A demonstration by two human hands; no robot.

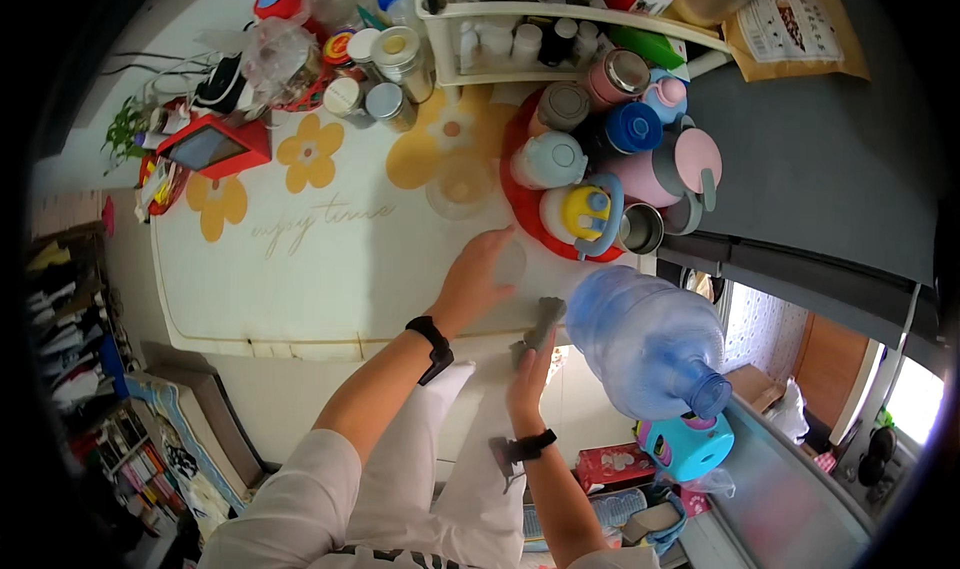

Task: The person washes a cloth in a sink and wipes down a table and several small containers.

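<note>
The person's bare left hand [475, 281], with a black band [432, 349] circling its wrist, is extending over a glossy white table cover printed with yellow flowers [270, 294], its thumb standing apart from its outstretched fingers and nothing showing between them; whether the fingertips are touching the surface, I cannot tell. Beside them a faint, pale round shape [512, 262] is showing on the cover. The right hand [530, 379], wearing a black watch-like band [530, 446], is touching a dark grey, soft-looking strip [547, 316] near the table's front edge; the fingers are lying along it, but whether they are pinching it, I cannot tell. That strip is lying between the left hand and a large, translucent blue plastic water bottle [645, 334], whose neck is pointing toward the lower right. Beyond the left hand, a clear round dish [460, 191] is resting on the cover, and to its right a round red tray [522, 209] is holding a cluster of drinking bottles, including a white one with a yellow lid [585, 214].
</note>
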